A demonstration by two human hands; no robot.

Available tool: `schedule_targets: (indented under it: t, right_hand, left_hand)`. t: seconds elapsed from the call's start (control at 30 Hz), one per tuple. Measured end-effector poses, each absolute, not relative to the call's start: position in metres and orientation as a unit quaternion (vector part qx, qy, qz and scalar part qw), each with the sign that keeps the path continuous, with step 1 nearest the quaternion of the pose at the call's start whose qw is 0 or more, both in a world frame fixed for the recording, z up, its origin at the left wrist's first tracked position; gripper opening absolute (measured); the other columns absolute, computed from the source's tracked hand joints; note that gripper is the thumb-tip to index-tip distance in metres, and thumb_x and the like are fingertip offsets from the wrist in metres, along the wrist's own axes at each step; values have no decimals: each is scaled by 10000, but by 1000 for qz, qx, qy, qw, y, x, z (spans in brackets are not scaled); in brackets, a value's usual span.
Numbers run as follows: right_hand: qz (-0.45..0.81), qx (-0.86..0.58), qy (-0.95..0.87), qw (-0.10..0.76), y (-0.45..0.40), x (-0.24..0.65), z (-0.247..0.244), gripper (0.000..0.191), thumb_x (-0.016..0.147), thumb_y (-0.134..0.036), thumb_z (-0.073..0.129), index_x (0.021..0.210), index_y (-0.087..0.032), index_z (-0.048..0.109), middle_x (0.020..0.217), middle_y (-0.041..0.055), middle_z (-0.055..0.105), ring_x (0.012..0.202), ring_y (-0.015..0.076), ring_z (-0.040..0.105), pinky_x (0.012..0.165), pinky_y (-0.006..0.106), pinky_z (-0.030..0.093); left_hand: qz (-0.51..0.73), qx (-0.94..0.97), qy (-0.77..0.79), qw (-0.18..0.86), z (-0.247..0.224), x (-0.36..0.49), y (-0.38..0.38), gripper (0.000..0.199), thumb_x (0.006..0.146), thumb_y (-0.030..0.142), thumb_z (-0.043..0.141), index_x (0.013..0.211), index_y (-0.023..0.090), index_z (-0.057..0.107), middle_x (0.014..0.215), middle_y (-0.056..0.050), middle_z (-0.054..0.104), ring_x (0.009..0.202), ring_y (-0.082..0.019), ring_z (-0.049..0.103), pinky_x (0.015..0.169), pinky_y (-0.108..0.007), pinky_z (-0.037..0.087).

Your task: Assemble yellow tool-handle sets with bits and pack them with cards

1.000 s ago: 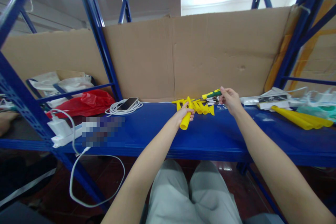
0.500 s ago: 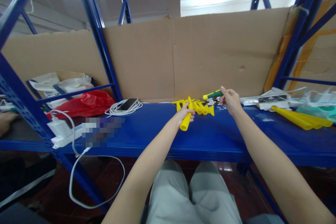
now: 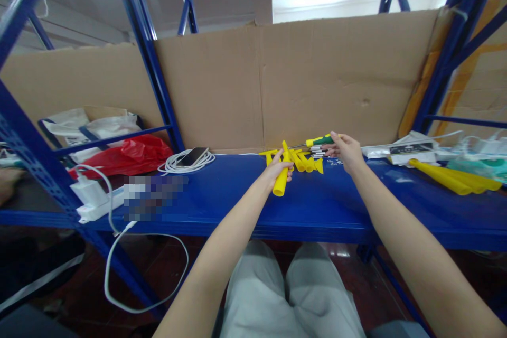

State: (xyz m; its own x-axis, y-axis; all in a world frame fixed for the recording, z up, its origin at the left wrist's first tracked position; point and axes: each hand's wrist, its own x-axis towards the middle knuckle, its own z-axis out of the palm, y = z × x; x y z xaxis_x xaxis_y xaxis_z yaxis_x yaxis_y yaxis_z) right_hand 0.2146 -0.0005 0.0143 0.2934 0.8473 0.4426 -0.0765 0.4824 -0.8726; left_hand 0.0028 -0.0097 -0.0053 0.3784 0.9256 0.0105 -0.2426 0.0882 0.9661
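My left hand (image 3: 276, 170) is wrapped round a yellow plastic tube (image 3: 280, 185), whose open end points toward me. In my right hand (image 3: 345, 152) is a screwdriver (image 3: 319, 141) with a green and yellow handle. It lies nearly level, and its metal shaft points left to the top of the held tube. Whether the tip touches the tube is too small to tell. Several more yellow plastic pieces (image 3: 308, 163) lie just behind and right of my left hand. White and black stick-like parts (image 3: 318, 151) are below the screwdriver, partly hidden by my right hand.
The blue shelf (image 3: 229, 195) has a cardboard panel (image 3: 209, 90) behind it. A phone (image 3: 194, 156) rests on a coiled white cable (image 3: 168, 167). At left are a power strip (image 3: 97, 208) and a red bag (image 3: 130, 156). Yellow cones (image 3: 451, 177) and a white box (image 3: 412, 152) lie at right.
The screwdriver and my right hand have shifted very slightly. My left hand keeps its grip on the yellow tube, which is tilted a little differently.
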Motion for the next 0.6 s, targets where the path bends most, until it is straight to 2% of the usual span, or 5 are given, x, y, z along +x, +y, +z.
schedule_targets:
  t: [0.2,0.4,0.6]
  right_hand:
    - [375,-402,-472,690,-3,209,15,341,701,-450,751,737,-193,530,535,3,644,396,107,584,348,163,416]
    - [398,-427,-437,684,-10,200,18,222,804,-325,676,743,-186,515,575,28,670,400,90,573,358,148,409]
    - [411,-426,-382,709,-7,205,21,218,856,-309,600,746,-210,440,473,-29,561,357,82,483,347,157,377]
  left_hand:
    - [469,493,363,636,-1,1,-13,828,803,35,473,1494,359,153,642,56,458,396,-58,435,403,-160,336]
    - [484,477,375,631,-2,3,-13,768,810,55,457,1488,318,211,638,49,459,393,-62,427,399,-170,349]
    - [530,431,350,642,-1,0,-7,759,818,34,411,1486,324,198,615,49,451,395,-63,412,414,-162,356]
